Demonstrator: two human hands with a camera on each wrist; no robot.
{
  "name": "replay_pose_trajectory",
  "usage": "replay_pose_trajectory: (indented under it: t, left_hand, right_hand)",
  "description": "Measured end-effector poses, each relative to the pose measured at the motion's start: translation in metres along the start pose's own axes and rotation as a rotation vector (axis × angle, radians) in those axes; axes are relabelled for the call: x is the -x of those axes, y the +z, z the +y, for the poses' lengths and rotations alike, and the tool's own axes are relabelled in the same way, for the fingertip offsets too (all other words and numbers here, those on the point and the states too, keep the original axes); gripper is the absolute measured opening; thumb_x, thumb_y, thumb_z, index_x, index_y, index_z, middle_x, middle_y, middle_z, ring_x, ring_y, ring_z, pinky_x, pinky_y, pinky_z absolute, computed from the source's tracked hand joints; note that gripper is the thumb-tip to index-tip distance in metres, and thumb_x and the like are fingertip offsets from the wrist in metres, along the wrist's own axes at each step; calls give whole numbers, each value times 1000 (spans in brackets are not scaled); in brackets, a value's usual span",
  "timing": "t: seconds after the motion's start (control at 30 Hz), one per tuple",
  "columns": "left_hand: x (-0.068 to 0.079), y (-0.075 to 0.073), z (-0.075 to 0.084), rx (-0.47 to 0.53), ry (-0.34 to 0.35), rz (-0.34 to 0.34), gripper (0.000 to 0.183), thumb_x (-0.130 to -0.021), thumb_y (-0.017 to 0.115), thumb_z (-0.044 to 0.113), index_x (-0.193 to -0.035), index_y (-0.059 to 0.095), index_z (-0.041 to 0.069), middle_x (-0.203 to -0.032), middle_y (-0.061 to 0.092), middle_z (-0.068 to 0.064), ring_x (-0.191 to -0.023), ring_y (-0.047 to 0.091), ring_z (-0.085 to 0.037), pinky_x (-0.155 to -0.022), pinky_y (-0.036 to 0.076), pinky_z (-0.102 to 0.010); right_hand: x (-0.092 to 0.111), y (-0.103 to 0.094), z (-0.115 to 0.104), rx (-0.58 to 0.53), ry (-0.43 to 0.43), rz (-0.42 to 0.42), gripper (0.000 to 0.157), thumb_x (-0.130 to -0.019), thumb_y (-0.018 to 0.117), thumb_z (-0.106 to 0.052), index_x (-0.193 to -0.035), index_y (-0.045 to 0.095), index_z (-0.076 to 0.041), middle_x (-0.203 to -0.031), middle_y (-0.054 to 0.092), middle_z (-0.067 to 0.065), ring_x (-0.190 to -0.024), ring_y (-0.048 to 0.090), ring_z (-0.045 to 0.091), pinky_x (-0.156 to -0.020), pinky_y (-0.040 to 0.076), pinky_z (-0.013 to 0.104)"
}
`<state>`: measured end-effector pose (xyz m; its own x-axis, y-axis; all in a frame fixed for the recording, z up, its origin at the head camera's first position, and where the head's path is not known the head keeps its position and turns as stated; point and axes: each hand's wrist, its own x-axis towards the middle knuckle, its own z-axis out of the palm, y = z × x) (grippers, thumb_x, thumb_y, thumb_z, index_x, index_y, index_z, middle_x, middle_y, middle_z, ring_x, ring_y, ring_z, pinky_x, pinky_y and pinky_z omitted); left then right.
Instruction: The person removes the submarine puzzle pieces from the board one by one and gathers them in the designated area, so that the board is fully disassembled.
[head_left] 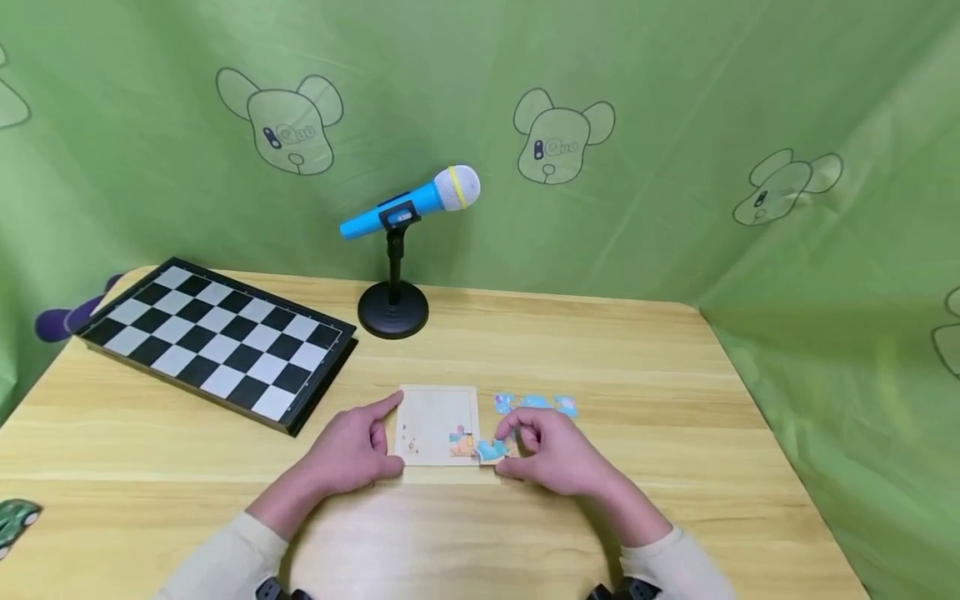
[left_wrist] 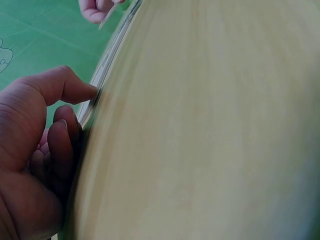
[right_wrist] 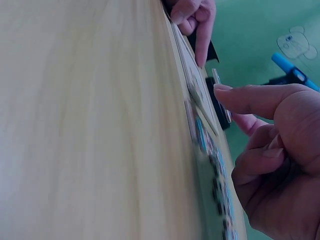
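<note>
A flat puzzle tray [head_left: 433, 421] with a pale raised rim lies on the wooden table. My left hand [head_left: 352, 450] touches its left edge, index finger straight near the upper corner and thumb at the lower one. My right hand [head_left: 555, 450] pinches a blue jigsaw piece [head_left: 491, 451] between thumb and index finger, tilted at the tray's lower right edge. In the right wrist view this piece [right_wrist: 216, 76] appears edge-on, above the table. Some joined orange and pink jigsaw pieces [head_left: 461, 443] sit in the tray's lower right corner. Other loose pieces [head_left: 534, 402] lie right of the tray, partly hidden by my right hand.
A folding checkered board [head_left: 217, 337] lies at the back left. Behind the tray, a blue toy microphone [head_left: 405, 204] stands on a black round base [head_left: 393, 310]. A green toy car [head_left: 15, 521] is at the left edge. Green cloth [head_left: 465, 83] hangs behind the table.
</note>
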<state>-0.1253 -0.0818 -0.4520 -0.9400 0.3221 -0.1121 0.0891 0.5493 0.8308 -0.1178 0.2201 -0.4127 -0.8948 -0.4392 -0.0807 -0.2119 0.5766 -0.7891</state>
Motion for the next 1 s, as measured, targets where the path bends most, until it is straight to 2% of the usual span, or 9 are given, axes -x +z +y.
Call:
replay_pose_trajectory:
  t: [0.2,0.37,0.8,1.0]
  left_hand:
    - [-1,-1,2,6,-2,-3,95,-66,79,8,-153,40,5,-59,54,2,-50,50,-13,-49,36,-28]
    - [-1,-1,2,4,-7,1,95,-66,79,8,-153,40,5,-58,54,2,-50,49,-13,-50,36,-28]
    - [1,0,0,-4,-2,4,94,-66,79,9,-152,41,4,-58,54,3,-50,50,-13,-49,36,-27]
    - [1,0,2,2,-2,0,94,-66,79,8,-152,41,4,-59,55,2,-50,51,-14,-49,36,-27]
  right_hand:
    - [15,-15,9,8,17,32,29,-76,88,-13,-98,69,-12,-60,29,-7,-54,30,8,-71,41,29]
    - [26,-22,19,28,33,49,30,-76,88,-15,-99,69,-12,-59,30,-8,-54,30,6,-83,44,34]
    - [43,-30,39,41,83,15,32,-76,88,-14,-101,69,-12,-59,31,-8,-53,30,5,-83,44,32]
    - [45,-30,46,52,112,5,31,-75,88,-14,-100,68,-16,-59,27,-9,-53,28,5,-98,43,40]
